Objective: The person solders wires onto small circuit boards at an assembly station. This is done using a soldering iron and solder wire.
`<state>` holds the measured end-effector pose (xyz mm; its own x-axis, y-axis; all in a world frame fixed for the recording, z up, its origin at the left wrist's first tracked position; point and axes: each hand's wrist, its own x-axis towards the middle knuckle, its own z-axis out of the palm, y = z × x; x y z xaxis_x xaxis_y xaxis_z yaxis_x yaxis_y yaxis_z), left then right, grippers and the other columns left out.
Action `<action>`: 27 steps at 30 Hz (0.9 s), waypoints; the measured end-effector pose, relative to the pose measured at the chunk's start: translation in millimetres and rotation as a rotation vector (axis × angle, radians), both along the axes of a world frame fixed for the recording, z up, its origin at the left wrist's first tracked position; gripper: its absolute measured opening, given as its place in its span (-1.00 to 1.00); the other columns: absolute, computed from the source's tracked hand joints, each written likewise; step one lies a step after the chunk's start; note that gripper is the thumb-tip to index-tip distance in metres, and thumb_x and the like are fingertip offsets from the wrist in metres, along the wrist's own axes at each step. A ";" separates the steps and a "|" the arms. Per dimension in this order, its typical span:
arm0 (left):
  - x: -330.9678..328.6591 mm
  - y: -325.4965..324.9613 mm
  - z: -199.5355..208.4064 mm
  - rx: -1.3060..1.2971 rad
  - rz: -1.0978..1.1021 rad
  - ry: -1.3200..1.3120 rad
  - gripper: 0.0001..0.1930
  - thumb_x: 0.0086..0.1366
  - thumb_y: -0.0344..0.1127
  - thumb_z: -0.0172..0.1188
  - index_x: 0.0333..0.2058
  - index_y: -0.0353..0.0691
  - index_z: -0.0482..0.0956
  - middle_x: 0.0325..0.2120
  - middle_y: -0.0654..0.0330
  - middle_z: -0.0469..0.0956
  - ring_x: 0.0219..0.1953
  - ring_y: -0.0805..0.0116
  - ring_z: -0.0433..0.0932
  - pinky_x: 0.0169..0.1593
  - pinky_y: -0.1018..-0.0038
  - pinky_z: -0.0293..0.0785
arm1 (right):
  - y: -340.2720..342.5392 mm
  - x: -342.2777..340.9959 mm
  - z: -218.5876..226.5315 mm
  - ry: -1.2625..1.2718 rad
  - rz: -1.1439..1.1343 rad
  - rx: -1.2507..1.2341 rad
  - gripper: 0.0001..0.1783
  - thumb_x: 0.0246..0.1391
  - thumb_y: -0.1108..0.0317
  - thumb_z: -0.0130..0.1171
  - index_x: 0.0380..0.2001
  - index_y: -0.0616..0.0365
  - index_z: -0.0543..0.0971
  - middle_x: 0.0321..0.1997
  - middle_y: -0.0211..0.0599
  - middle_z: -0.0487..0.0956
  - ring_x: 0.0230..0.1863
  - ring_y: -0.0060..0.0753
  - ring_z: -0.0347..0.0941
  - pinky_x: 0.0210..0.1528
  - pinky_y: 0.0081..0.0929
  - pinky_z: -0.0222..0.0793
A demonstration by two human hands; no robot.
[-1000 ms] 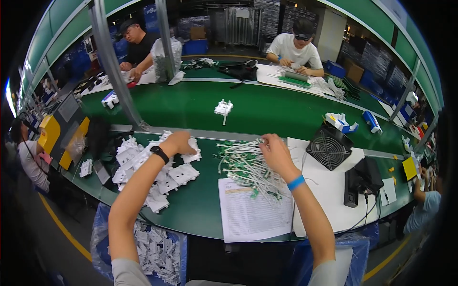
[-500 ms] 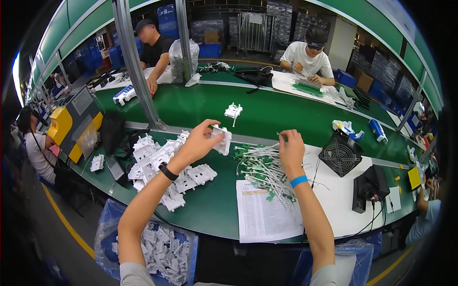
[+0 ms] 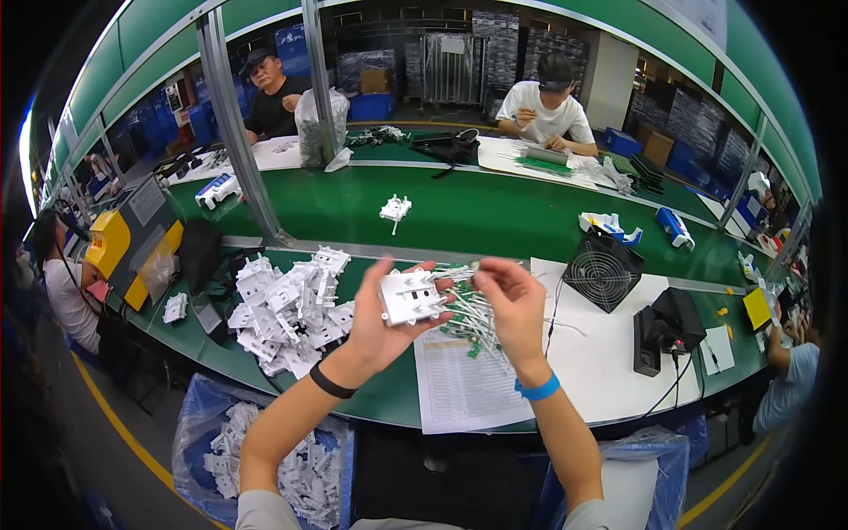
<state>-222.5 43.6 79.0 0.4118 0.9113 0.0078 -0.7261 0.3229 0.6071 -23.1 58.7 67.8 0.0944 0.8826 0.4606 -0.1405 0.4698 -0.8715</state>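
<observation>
My left hand [image 3: 374, 334] holds a white plastic housing [image 3: 406, 300] over the bench, its flat inner face with small slots and posts turned up. My right hand [image 3: 514, 309] is beside it, thumb and forefinger pinched together; whatever small thing sits at the fingertips is too blurred to name. Below my right hand lies a heap of white cables with small green circuit boards [image 3: 473, 322], partly hidden by both hands. A printed sheet [image 3: 461, 389] lies under the heap's near end. To the left of my left hand is a pile of similar white housings [image 3: 287, 305].
A blue lined bin [image 3: 346, 468] of white parts stands below the bench. At right are a black fan [image 3: 604, 276] and a black device [image 3: 669, 331]. Beyond, a green conveyor [image 3: 495, 208] carries another white housing [image 3: 395, 208]. Two people sit across; others work at the sides.
My left hand has turned the housing face up and brought it nearer. My right hand has moved left and closer to it. The whole view has shifted slightly.
</observation>
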 end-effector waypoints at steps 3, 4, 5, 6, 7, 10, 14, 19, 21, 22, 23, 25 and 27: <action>17.3 -13.9 -1.3 0.186 0.109 0.263 -0.44 0.37 -0.23 -0.05 0.32 -0.20 0.25 0.21 -0.05 0.43 0.22 0.04 0.45 0.34 0.05 0.34 | -17.8 -2.5 -0.5 -0.012 0.142 -0.055 -0.85 0.17 0.52 0.30 -0.20 0.33 0.63 -0.27 -0.34 0.65 -0.25 -0.60 0.55 -0.13 -0.63 0.44; 19.8 -17.4 1.0 0.179 0.101 0.258 -0.34 0.24 -0.35 -0.02 0.35 -0.16 0.20 0.27 -0.04 0.38 0.27 0.06 0.41 0.36 0.11 0.32 | -19.4 -1.3 -4.0 -0.081 0.145 -0.057 -0.87 0.17 0.52 0.30 -0.23 0.32 0.63 -0.28 -0.37 0.64 -0.25 -0.62 0.53 -0.14 -0.64 0.42; 21.4 -19.6 1.4 0.177 0.098 0.259 -0.34 0.24 -0.35 -0.02 0.35 -0.16 0.20 0.27 -0.04 0.38 0.27 0.06 0.41 0.36 0.11 0.32 | -21.2 -1.7 -4.9 -0.120 0.127 -0.020 -0.90 0.17 0.49 0.31 -0.27 0.29 0.64 -0.30 -0.43 0.62 -0.26 -0.66 0.49 -0.15 -0.65 0.39; 22.2 -21.9 1.0 0.209 0.095 0.242 -0.30 0.19 -0.37 -0.02 0.36 -0.18 0.19 0.30 -0.06 0.35 0.30 0.05 0.38 0.39 0.13 0.28 | -22.5 0.4 -6.9 -0.119 0.125 -0.022 -0.90 0.17 0.49 0.31 -0.27 0.29 0.64 -0.30 -0.43 0.62 -0.26 -0.66 0.49 -0.15 -0.65 0.39; 23.6 -22.9 0.0 0.241 0.090 0.223 -0.27 0.14 -0.39 -0.03 0.37 -0.20 0.18 0.32 -0.07 0.33 0.33 0.05 0.35 0.41 0.15 0.25 | -23.4 3.6 -9.1 -0.083 0.169 -0.085 -0.90 0.17 0.48 0.31 -0.28 0.29 0.64 -0.29 -0.44 0.61 -0.25 -0.67 0.49 -0.13 -0.64 0.39; 25.5 -24.8 -6.1 0.278 0.080 0.203 -0.19 0.03 -0.41 -0.05 0.38 -0.24 0.16 0.36 -0.10 0.28 0.35 0.03 0.32 0.45 0.16 0.17 | -27.7 10.5 -8.2 -0.004 0.269 -0.175 -0.89 0.19 0.43 0.30 -0.29 0.26 0.65 -0.32 -0.47 0.59 -0.26 -0.69 0.46 -0.14 -0.65 0.36; 23.2 -26.6 -14.7 0.255 0.064 0.199 -0.16 -0.03 -0.38 -0.05 0.36 -0.28 0.18 0.37 -0.13 0.25 0.36 0.00 0.30 0.47 0.16 0.11 | -31.3 18.0 -7.9 0.076 0.451 -0.420 -0.89 0.20 0.38 0.29 -0.30 0.19 0.66 -0.37 -0.52 0.58 -0.32 -0.68 0.39 -0.25 -0.66 0.26; 19.8 -25.2 -24.4 0.418 -0.033 0.168 -0.15 -0.08 -0.40 -0.09 0.34 -0.33 0.21 0.36 -0.10 0.28 0.36 0.04 0.31 0.44 0.24 0.16 | -38.1 19.5 -10.3 0.042 0.491 -0.470 -0.89 0.18 0.38 0.30 -0.29 0.19 0.64 -0.37 -0.50 0.58 -0.33 -0.69 0.38 -0.25 -0.66 0.25; 17.8 -25.4 -28.1 0.453 -0.028 0.188 -0.16 -0.05 -0.39 -0.08 0.34 -0.34 0.20 0.37 -0.10 0.27 0.36 0.04 0.32 0.44 0.24 0.17 | -39.9 18.9 -9.1 -0.024 0.453 -0.420 -0.88 0.20 0.36 0.29 -0.29 0.19 0.63 -0.35 -0.49 0.59 -0.30 -0.68 0.41 -0.25 -0.66 0.28; 18.7 -25.5 -30.3 0.489 -0.015 0.207 -0.17 -0.03 -0.39 -0.07 0.35 -0.34 0.20 0.37 -0.11 0.26 0.35 0.04 0.32 0.43 0.24 0.18 | -39.8 19.6 -9.1 -0.093 0.422 -0.369 -0.87 0.22 0.34 0.28 -0.29 0.19 0.62 -0.33 -0.47 0.60 -0.28 -0.67 0.45 -0.24 -0.65 0.31; 20.6 -25.9 -30.9 0.486 -0.020 0.204 -0.17 -0.03 -0.39 -0.07 0.35 -0.34 0.20 0.37 -0.11 0.26 0.35 0.04 0.32 0.43 0.24 0.18 | -39.0 20.2 -9.7 -0.093 0.417 -0.373 -0.87 0.22 0.34 0.28 -0.29 0.19 0.62 -0.33 -0.47 0.60 -0.28 -0.67 0.45 -0.24 -0.65 0.31; 24.1 -27.8 -30.6 0.364 -0.008 0.165 -0.22 0.04 -0.36 -0.05 0.34 -0.35 0.20 0.37 -0.11 0.25 0.35 0.04 0.32 0.43 0.23 0.18 | -37.3 21.0 -10.4 -0.208 0.383 -0.300 -0.81 0.28 0.27 0.24 -0.27 0.19 0.60 -0.30 -0.41 0.61 -0.23 -0.61 0.53 -0.22 -0.63 0.38; 26.0 -27.0 -37.3 0.338 -0.008 0.198 -0.24 0.08 -0.34 -0.05 0.34 -0.35 0.21 0.38 -0.10 0.25 0.35 0.05 0.33 0.42 0.23 0.19 | -37.6 28.9 -6.0 -0.270 0.466 -0.376 -0.74 0.33 0.21 0.20 -0.22 0.23 0.60 -0.30 -0.35 0.65 -0.25 -0.57 0.60 -0.29 -0.60 0.44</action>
<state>-196.4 16.6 41.7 0.4425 0.8675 0.2272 -0.5827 0.0856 0.8081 5.8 21.1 61.9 -0.4128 0.9084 0.0671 -0.0094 0.0694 -0.9975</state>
